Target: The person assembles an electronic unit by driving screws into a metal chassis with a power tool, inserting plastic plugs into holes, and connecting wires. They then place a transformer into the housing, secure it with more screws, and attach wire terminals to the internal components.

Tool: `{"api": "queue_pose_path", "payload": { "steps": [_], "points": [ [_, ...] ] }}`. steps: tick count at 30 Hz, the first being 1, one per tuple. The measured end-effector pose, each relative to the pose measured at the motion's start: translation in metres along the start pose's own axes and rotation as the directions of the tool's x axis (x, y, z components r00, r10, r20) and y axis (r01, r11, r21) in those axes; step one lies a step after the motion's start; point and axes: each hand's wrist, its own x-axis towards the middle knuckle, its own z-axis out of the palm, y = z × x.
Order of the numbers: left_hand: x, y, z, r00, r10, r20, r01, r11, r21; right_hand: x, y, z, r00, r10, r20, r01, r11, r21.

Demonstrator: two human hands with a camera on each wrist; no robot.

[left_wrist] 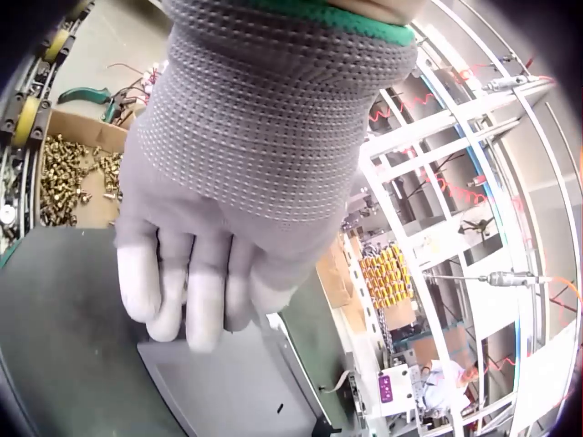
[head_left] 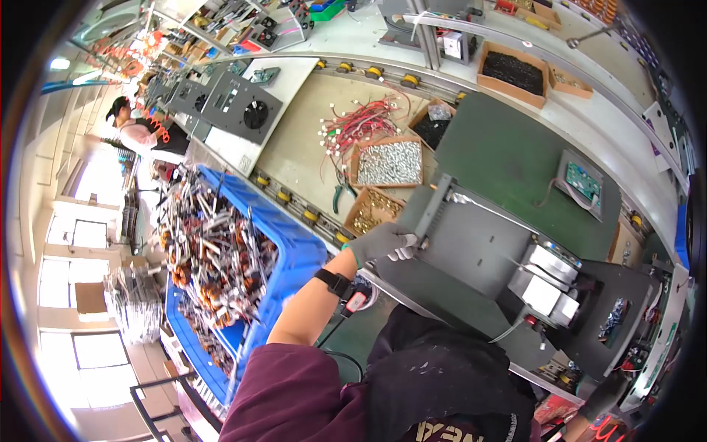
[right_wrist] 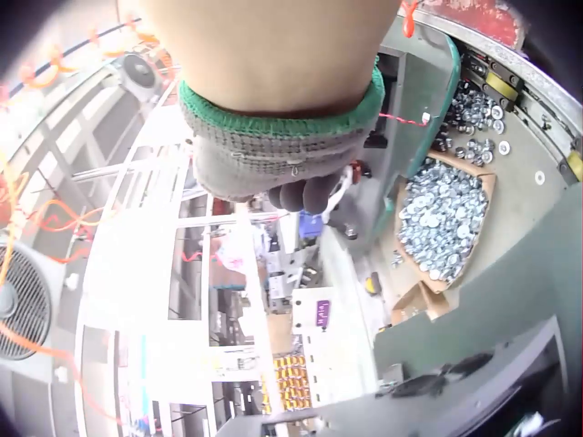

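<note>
My left hand point(head_left: 384, 244), in a grey glove with pale fingertips, grips the near corner of a dark grey sheet-metal chassis point(head_left: 471, 239). In the left wrist view the gloved fingers point(left_wrist: 208, 305) bend down over the chassis edge. White-and-silver block parts point(head_left: 543, 287) sit at the right end of the chassis, beside a black panel point(head_left: 604, 317) with a cutout. Low at the far right is my gloved right hand point(head_left: 605, 398), close to the bench edge. Its fingers point(right_wrist: 314, 193) are curled in the right wrist view; I cannot tell whether they hold anything.
A green mat point(head_left: 501, 147) carries a circuit board point(head_left: 583, 184). Behind the left hand stand boxes of brass screws point(head_left: 373, 211) and silver fasteners point(head_left: 389, 163), with pliers point(head_left: 337, 197) and red wires point(head_left: 361, 125) nearby. A blue crate point(head_left: 294, 239) of wired parts stands left.
</note>
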Motion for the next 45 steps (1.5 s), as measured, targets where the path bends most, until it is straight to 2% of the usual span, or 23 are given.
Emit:
{"api": "queue_pose_path", "payload": {
  "steps": [2, 3, 4, 8, 10, 12, 14, 16, 18, 20, 23, 25, 28, 30, 32, 33, 34, 37, 38, 40, 42, 44, 45],
  "points": [
    [0.026, -0.007, -0.039, 0.999, -0.038, 0.002, 0.038, 0.993, 0.111, -0.038, -0.027, 0.040, 0.952, -0.271, 0.144, 0.303, 0.758, -0.577],
    [0.037, -0.008, -0.053, 0.989, 0.013, -0.150, 0.052, 0.906, 0.419, -0.081, -0.065, 0.118, 0.976, -0.205, -0.067, 0.186, 0.956, -0.227],
    [0.046, -0.008, -0.064, 0.955, 0.109, -0.274, 0.111, 0.728, 0.676, -0.099, -0.078, 0.154, 0.974, -0.213, -0.074, 0.190, 0.952, -0.242],
    [0.081, -0.005, -0.117, 0.867, 0.091, -0.490, 0.261, 0.755, 0.602, -0.168, -0.096, 0.297, 0.849, -0.437, -0.298, 0.288, 0.854, -0.433],
    [0.098, -0.001, -0.129, 0.893, 0.093, -0.440, 0.228, 0.750, 0.621, -0.183, -0.085, 0.340, 0.805, -0.590, -0.068, 0.396, 0.618, -0.679],
    [0.117, -0.004, -0.119, 0.999, 0.006, -0.048, 0.017, 0.890, 0.457, -0.184, -0.078, 0.368, 0.766, -0.642, -0.016, 0.431, 0.533, -0.728],
    [0.121, -0.008, -0.086, 0.984, 0.175, 0.047, -0.175, 0.855, 0.488, -0.177, -0.073, 0.380, 0.796, -0.589, -0.141, 0.336, 0.623, -0.707],
    [0.125, -0.002, -0.072, 0.982, 0.187, 0.011, -0.161, 0.815, 0.557, -0.155, -0.065, 0.352, 0.740, -0.657, 0.146, 0.494, 0.383, -0.781],
    [0.124, 0.005, -0.065, 0.978, 0.203, -0.034, -0.140, 0.775, 0.616, -0.126, -0.058, 0.321, 0.902, -0.313, -0.296, 0.096, 0.816, -0.570],
    [0.122, 0.009, -0.059, 0.968, 0.252, -0.023, -0.193, 0.796, 0.573, -0.113, -0.049, 0.307, 0.887, -0.441, -0.138, 0.202, 0.638, -0.743],
    [0.128, 0.005, -0.039, 0.972, 0.233, 0.015, -0.203, 0.812, 0.547, -0.104, -0.054, 0.329, 0.888, -0.411, -0.204, 0.059, 0.543, -0.838],
    [0.138, 0.002, -0.029, 0.977, 0.194, 0.086, -0.208, 0.801, 0.561, -0.080, -0.047, 0.305, 0.919, -0.313, -0.239, 0.177, 0.871, -0.459],
    [0.144, 0.030, -0.046, 0.957, 0.106, 0.269, -0.239, 0.814, 0.529, -0.081, -0.049, 0.321, 0.957, -0.213, -0.196, 0.150, 0.944, -0.292],
    [0.169, 0.041, -0.066, 0.942, 0.191, 0.276, -0.317, 0.776, 0.545, -0.075, -0.049, 0.299, 0.963, -0.221, -0.152, 0.176, 0.949, -0.263],
    [0.189, 0.067, -0.103, 0.972, 0.212, 0.106, -0.235, 0.817, 0.527, -0.071, -0.052, 0.281, 0.973, -0.223, 0.066, 0.232, 0.954, -0.192],
    [0.201, 0.080, -0.121, 0.960, 0.259, -0.103, -0.150, 0.793, 0.590, -0.072, -0.052, 0.280, 0.972, -0.224, 0.063, 0.233, 0.953, -0.194],
    [0.217, 0.086, -0.143, 0.885, 0.375, -0.276, -0.117, 0.753, 0.648, -0.075, -0.051, 0.279, 0.971, -0.223, 0.085, 0.234, 0.958, -0.165],
    [0.264, 0.115, -0.190, 0.797, 0.195, -0.572, 0.307, 0.684, 0.661, -0.073, -0.053, 0.278, 0.976, -0.140, 0.166, 0.143, 0.990, -0.006],
    [0.279, 0.119, -0.197, 0.798, 0.202, -0.568, 0.299, 0.686, 0.664, -0.073, -0.053, 0.278, 0.970, -0.065, 0.233, 0.037, 0.992, 0.120],
    [0.298, 0.123, -0.202, 0.841, -0.026, -0.540, 0.469, 0.531, 0.706, -0.081, -0.049, 0.297, 0.982, -0.077, 0.175, 0.062, 0.994, 0.089],
    [0.299, 0.123, -0.204, 0.839, -0.026, -0.544, 0.468, 0.544, 0.697, -0.091, -0.050, 0.323, 0.990, -0.090, 0.112, 0.084, 0.995, 0.058],
    [0.296, 0.118, -0.213, 0.839, -0.021, -0.544, 0.464, 0.549, 0.695, -0.103, -0.052, 0.346, 0.877, -0.121, 0.465, 0.022, 0.977, 0.213],
    [0.291, 0.109, -0.221, 0.854, 0.081, -0.513, 0.321, 0.694, 0.644, -0.116, -0.053, 0.364, 0.932, -0.087, 0.353, 0.059, 0.994, 0.088]
  ]
}}
